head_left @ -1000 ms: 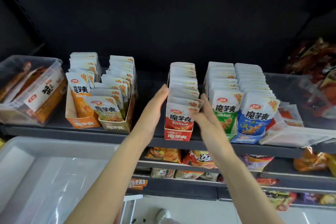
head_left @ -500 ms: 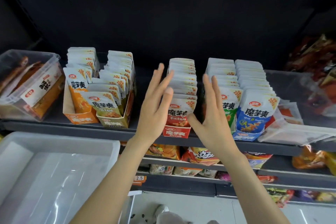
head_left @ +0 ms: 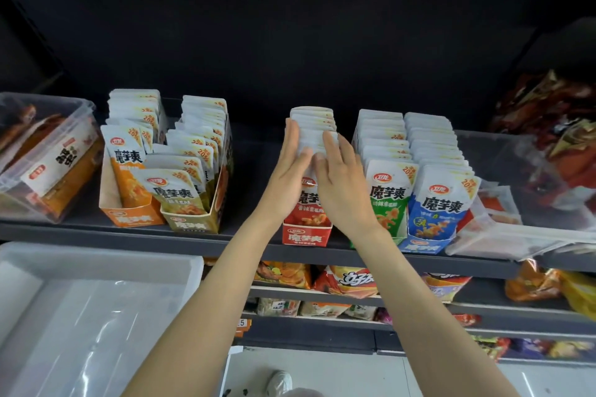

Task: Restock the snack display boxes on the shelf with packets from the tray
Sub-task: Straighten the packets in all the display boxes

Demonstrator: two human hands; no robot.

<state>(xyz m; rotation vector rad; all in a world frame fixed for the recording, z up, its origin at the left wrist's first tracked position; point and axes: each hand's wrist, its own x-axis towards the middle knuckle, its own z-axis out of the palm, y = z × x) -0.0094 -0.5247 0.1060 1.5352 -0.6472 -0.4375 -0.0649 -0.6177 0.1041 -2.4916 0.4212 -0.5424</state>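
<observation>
Pressing with flat, straight fingers, the left hand and right hand flank glossy foil packets in the red cardboard display box.

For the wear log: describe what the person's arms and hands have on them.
Both forearms are bare up to the frame's lower edge, with no sleeves in view. The left hand and right hand show no gloves, rings, watch or bracelet. Nails look short and unpainted.
</observation>
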